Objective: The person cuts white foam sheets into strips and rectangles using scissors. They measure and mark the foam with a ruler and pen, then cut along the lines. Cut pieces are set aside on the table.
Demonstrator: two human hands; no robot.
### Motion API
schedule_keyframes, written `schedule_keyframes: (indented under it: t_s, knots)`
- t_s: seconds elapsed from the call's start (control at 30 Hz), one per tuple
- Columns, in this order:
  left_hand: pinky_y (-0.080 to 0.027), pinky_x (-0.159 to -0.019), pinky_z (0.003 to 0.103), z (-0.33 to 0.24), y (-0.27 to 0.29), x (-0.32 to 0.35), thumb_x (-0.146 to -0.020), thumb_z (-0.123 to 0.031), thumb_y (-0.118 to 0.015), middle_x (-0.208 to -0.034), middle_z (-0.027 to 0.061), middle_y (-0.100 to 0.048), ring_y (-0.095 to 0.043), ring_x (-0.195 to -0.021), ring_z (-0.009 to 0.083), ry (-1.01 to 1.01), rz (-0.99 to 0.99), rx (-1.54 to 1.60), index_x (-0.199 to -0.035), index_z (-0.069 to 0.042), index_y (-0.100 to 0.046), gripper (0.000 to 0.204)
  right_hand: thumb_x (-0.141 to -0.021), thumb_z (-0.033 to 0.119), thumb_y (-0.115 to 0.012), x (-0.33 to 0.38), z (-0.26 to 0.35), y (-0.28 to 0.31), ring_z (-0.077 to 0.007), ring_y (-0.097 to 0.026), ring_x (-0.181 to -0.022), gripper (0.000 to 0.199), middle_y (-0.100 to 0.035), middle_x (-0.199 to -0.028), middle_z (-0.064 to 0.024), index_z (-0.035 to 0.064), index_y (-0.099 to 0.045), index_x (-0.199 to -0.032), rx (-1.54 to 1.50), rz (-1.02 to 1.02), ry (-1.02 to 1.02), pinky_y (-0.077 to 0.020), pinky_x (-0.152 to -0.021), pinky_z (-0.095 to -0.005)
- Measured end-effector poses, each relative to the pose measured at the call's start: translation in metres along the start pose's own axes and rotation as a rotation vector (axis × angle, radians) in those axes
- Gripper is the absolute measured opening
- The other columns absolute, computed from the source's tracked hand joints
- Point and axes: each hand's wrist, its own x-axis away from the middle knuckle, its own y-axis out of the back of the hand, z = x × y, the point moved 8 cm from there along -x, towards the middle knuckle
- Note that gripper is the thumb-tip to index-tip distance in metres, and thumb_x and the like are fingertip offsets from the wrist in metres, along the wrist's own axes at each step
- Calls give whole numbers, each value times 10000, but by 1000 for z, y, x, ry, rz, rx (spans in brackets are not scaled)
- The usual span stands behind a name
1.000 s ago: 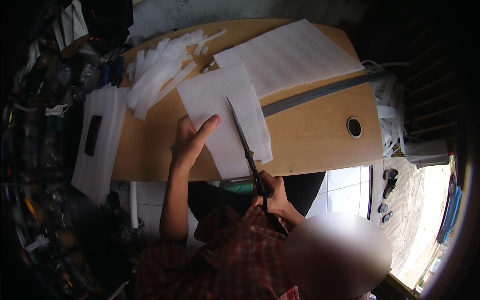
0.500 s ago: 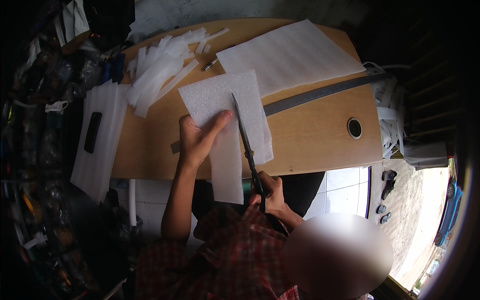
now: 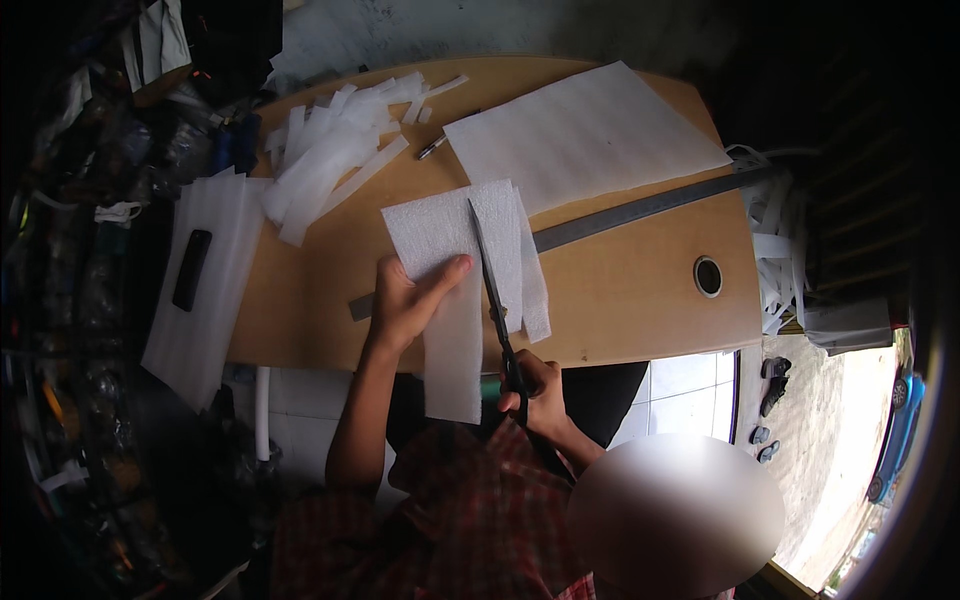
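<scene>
My left hand (image 3: 412,305) grips a white foam sheet (image 3: 425,220), thumb on top and the other fingers hidden beneath it. A long cut splits the lower part of the sheet, and one strip hangs down past the table's front edge. My right hand (image 3: 540,392) is closed round the handles of black scissors (image 3: 499,313). Their blades lie along the cut, tips pointing away from me near the sheet's far edge, and look nearly closed. Under the sheet's right side another white foam piece (image 3: 537,300) shows.
On the wooden table (image 3: 640,290) lie a large foam sheet (image 3: 590,135), a long metal ruler (image 3: 640,208), a pen (image 3: 432,147) and piled foam strips (image 3: 325,150). A black phone (image 3: 191,270) rests on stacked foam sheets (image 3: 225,260) at left. A round grommet (image 3: 708,277) sits at right.
Both hands, the foam sheet and the scissors have shifted slightly toward me relative to the table. The view has also shifted a little. Each hand keeps its hold.
</scene>
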Motion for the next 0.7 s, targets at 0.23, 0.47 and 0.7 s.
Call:
schedule_keyframes:
  t_s: [0.23, 0.47, 0.7]
  knots:
    - [-430, -538, 239, 13, 2, 1, -852, -237, -755, -725, -7, -650, -552, -619, 51, 50, 53, -49, -841, 9, -694, 253, -650, 677, -770, -14, -4, 5, -73, -460, -541, 712, -483, -578, 16, 19, -530, -778, -2, -2, -58, -362, -490, -262]
    - [-458, -729, 245, 18, 35, -3, -891, -222, -701, -866, 30, -659, -578, -802, 83, 82, -130, -102, -967, 31, -664, 267, -678, 696, -749, -22, -13, 17, -81, -392, -577, 741, -425, -592, 17, 11, -478, -756, -125, -31, -137, -332, -496, -285]
    - [-428, -848, 253, -24, 73, -26, -971, -214, -594, -1045, 77, -634, -555, -937, 104, -132, -330, -77, -1143, 27, -587, 296, -660, 836, -607, 13, 5, 10, -236, -525, -599, 904, -516, -678, -100, -8, -475, -954, 11, 240, -99, -421, -569, -364]
